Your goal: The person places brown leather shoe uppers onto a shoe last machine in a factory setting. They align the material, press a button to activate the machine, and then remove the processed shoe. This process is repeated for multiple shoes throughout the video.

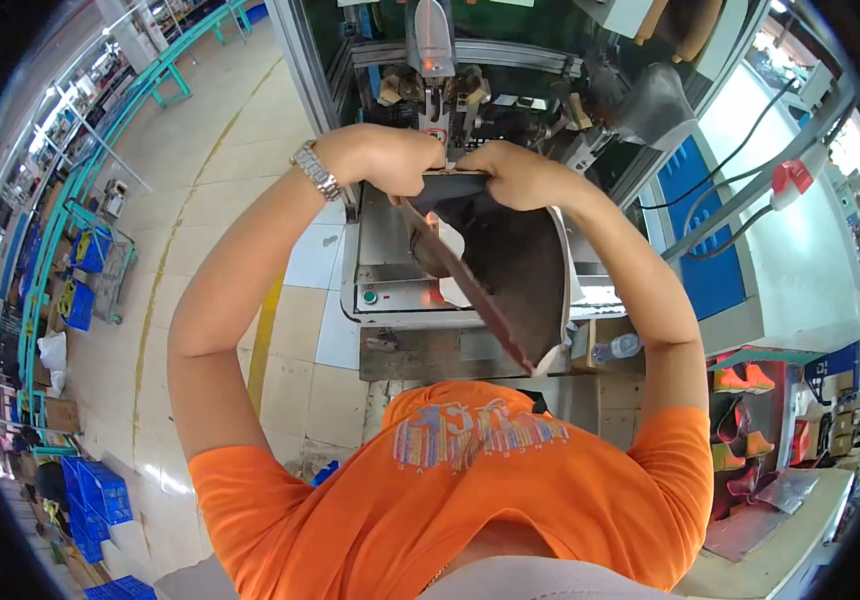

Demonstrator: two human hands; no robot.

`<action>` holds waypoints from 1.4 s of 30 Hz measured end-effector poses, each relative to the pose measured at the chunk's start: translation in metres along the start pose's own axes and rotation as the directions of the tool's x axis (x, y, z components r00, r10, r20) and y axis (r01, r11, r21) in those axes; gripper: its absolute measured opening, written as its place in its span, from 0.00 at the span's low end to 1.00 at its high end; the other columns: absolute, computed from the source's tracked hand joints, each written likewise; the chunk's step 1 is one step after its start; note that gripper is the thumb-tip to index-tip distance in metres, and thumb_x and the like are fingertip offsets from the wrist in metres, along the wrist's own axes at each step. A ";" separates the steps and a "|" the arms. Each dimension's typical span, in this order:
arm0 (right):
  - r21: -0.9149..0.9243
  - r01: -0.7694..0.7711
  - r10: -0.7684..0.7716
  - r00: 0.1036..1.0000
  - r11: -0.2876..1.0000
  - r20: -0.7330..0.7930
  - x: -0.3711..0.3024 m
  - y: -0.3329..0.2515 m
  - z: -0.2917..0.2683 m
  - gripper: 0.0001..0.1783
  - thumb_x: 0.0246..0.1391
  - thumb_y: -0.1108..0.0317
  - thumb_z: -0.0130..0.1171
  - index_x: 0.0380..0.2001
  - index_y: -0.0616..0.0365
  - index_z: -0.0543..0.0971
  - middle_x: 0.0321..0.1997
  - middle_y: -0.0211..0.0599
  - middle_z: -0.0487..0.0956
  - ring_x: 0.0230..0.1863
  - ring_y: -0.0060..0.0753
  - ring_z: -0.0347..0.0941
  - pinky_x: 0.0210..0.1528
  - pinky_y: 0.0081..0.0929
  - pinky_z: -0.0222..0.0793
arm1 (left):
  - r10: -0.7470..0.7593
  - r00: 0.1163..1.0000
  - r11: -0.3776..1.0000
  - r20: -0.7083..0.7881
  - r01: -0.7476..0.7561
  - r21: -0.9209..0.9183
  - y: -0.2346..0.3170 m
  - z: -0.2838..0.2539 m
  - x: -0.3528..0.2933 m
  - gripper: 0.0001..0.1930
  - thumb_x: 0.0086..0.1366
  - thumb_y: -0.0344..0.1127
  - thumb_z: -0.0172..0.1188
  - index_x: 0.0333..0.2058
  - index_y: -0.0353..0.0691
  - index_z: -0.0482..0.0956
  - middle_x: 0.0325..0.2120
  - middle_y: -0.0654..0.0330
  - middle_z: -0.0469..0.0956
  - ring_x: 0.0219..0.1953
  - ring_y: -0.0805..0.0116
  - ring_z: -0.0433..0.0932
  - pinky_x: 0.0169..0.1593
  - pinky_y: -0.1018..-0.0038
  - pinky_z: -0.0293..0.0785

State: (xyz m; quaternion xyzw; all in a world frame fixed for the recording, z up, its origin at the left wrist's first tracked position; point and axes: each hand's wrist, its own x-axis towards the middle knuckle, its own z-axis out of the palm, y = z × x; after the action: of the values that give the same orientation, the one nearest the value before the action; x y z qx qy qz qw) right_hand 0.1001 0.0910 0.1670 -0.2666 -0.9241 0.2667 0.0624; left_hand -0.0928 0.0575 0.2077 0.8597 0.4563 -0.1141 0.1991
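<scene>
My left hand (402, 160), with a metal watch on its wrist, is closed on the far left edge of a dark leather boot upper (525, 255). My right hand (522, 175) pinches the far right part of the same edge. The upper hangs spread between both hands, its brown edge running down toward my chest. Just beyond my fingers stands the head of a machine (436, 95) with metal clamps and a small red light. Whether the leather touches the clamps is hidden by my hands. A pale rounded part (450, 255) shows behind the upper's left edge.
Below the upper is the machine's metal bed with a green button (370, 297). A clear bottle (617, 348) lies to the right. A blue-and-white cabinet (695, 215) and a rack of orange and red shoes (745, 378) stand farther right. Blue crates (100, 490) sit on the left floor.
</scene>
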 end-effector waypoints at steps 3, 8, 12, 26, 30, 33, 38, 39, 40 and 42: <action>0.104 0.201 -0.176 0.962 0.974 -0.210 -0.011 0.007 -0.007 0.21 0.34 0.83 0.44 0.36 0.64 0.76 0.37 0.54 0.75 0.43 0.48 0.72 0.46 0.33 0.64 | 0.019 1.000 0.976 0.025 -0.013 -0.216 0.022 -0.018 -0.017 0.10 0.57 0.32 0.51 0.34 0.31 0.73 0.23 0.53 0.77 0.27 0.67 0.76 0.33 0.71 0.71; 0.251 0.333 -0.259 0.923 0.909 -0.286 -0.041 -0.034 -0.034 0.22 0.32 0.89 0.44 0.33 0.64 0.78 0.40 0.41 0.78 0.45 0.34 0.73 0.51 0.30 0.64 | 0.094 0.915 0.726 -0.392 -0.333 -0.602 -0.023 -0.021 -0.059 0.29 0.60 0.43 0.54 0.58 0.42 0.58 0.44 0.55 0.73 0.43 0.71 0.72 0.46 0.71 0.69; -0.151 0.541 -0.541 0.694 0.827 -0.475 -0.042 -0.042 -0.048 0.22 0.29 0.90 0.45 0.28 0.59 0.80 0.39 0.38 0.77 0.44 0.35 0.71 0.49 0.30 0.63 | 0.312 0.785 0.645 -0.536 -0.589 -0.487 -0.045 0.030 -0.017 0.29 0.63 0.43 0.52 0.58 0.34 0.55 0.52 0.53 0.64 0.53 0.67 0.65 0.54 0.72 0.64; 0.364 0.540 -0.393 0.825 0.758 -0.406 -0.034 -0.026 -0.062 0.13 0.33 0.84 0.59 0.24 0.57 0.83 0.35 0.30 0.68 0.38 0.25 0.65 0.44 0.20 0.60 | 0.512 0.748 0.330 -0.421 -0.624 -0.708 0.000 -0.017 0.030 0.30 0.57 0.32 0.60 0.54 0.35 0.55 0.48 0.60 0.64 0.51 0.72 0.63 0.53 0.74 0.63; 0.213 0.593 -0.470 0.770 0.777 -0.430 -0.034 -0.028 -0.072 0.13 0.35 0.76 0.65 0.30 0.56 0.82 0.37 0.31 0.70 0.41 0.27 0.66 0.43 0.21 0.60 | 0.511 0.708 0.413 -0.488 -0.700 -0.583 0.003 -0.010 0.034 0.18 0.56 0.34 0.61 0.43 0.33 0.68 0.39 0.63 0.71 0.43 0.77 0.69 0.44 0.79 0.68; 0.303 0.510 -0.283 0.779 0.805 -0.560 -0.037 -0.013 -0.075 0.33 0.44 0.58 0.63 0.51 0.64 0.67 0.52 0.41 0.68 0.53 0.35 0.64 0.56 0.30 0.55 | 0.459 0.703 0.302 -0.543 -0.698 -0.649 -0.009 -0.014 0.030 0.18 0.53 0.44 0.65 0.34 0.37 0.74 0.31 0.69 0.73 0.36 0.80 0.70 0.41 0.82 0.66; 0.728 0.424 -0.196 0.903 0.539 -0.381 -0.037 0.065 -0.028 0.29 0.48 0.47 0.59 0.44 0.61 0.73 0.46 0.34 0.74 0.49 0.27 0.68 0.54 0.30 0.59 | 0.145 0.688 0.092 -0.711 -0.725 -0.682 -0.022 -0.017 0.024 0.12 0.60 0.39 0.58 0.39 0.40 0.73 0.33 0.69 0.74 0.36 0.80 0.71 0.41 0.81 0.66; 0.768 0.455 -0.146 0.886 0.451 -0.440 -0.027 0.072 -0.018 0.18 0.48 0.56 0.61 0.37 0.58 0.74 0.41 0.29 0.76 0.44 0.23 0.69 0.49 0.27 0.62 | 0.062 0.686 0.069 -0.725 -0.727 -0.683 -0.029 -0.014 0.028 0.11 0.61 0.38 0.57 0.39 0.40 0.73 0.33 0.69 0.74 0.36 0.80 0.71 0.42 0.81 0.66; 0.781 0.496 -0.145 0.866 0.380 -0.479 -0.019 0.070 -0.015 0.14 0.49 0.60 0.60 0.35 0.58 0.74 0.40 0.29 0.76 0.42 0.23 0.70 0.48 0.27 0.62 | 0.052 0.735 0.016 -0.677 -0.678 -0.735 -0.035 -0.010 0.022 0.10 0.62 0.39 0.55 0.39 0.41 0.73 0.33 0.70 0.73 0.37 0.80 0.70 0.43 0.80 0.66; 0.786 0.547 -0.137 0.836 0.289 -0.532 -0.001 0.064 -0.020 0.09 0.51 0.66 0.58 0.34 0.58 0.74 0.38 0.29 0.76 0.39 0.22 0.70 0.46 0.26 0.63 | 0.010 0.690 0.034 -0.724 -0.724 -0.689 -0.040 -0.003 0.016 0.08 0.62 0.39 0.55 0.32 0.42 0.72 0.28 0.72 0.70 0.33 0.83 0.67 0.40 0.83 0.63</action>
State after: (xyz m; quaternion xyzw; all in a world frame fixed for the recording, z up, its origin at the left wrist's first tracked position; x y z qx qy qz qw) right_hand 0.1361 0.1456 0.1505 -0.0206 -0.6207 0.6579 0.4259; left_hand -0.1172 0.0910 0.1952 0.6008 0.1924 0.5110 0.5838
